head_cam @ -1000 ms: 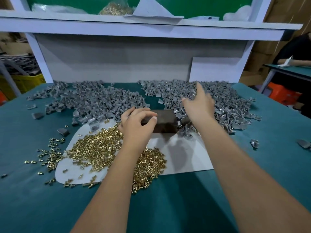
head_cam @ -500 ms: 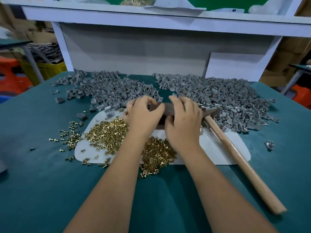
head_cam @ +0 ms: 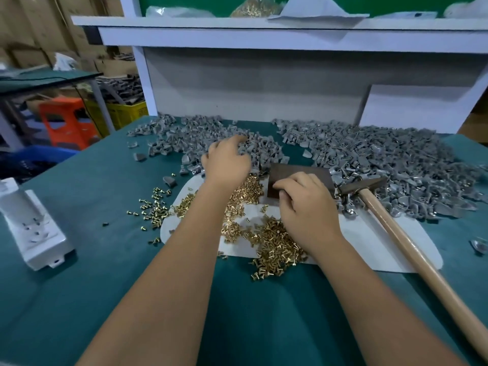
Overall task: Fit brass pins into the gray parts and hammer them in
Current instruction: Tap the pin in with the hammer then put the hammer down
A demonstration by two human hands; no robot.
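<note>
My left hand (head_cam: 227,161) reaches into the left pile of gray parts (head_cam: 195,133), fingers curved down among them; what they hold is hidden. My right hand (head_cam: 307,207) rests on the near corner of a dark metal block (head_cam: 295,171), with the index finger on top and the thumb against the front face. Brass pins (head_cam: 244,194) lie heaped on a white sheet (head_cam: 369,233) under both wrists, and more pins (head_cam: 277,247) spill toward me. A wooden-handled hammer (head_cam: 401,233) lies untouched to the right, its head beside the block.
A second, larger pile of gray parts (head_cam: 388,162) covers the back right. Loose pins (head_cam: 155,204) scatter left of the sheet. A white plastic housing (head_cam: 31,225) sits at the left table edge. A white shelf unit (head_cam: 250,83) walls off the back.
My left hand left the block and moved back-left into the gray pile. My right hand stayed at the block. The view swung left, bringing the white housing into sight.
</note>
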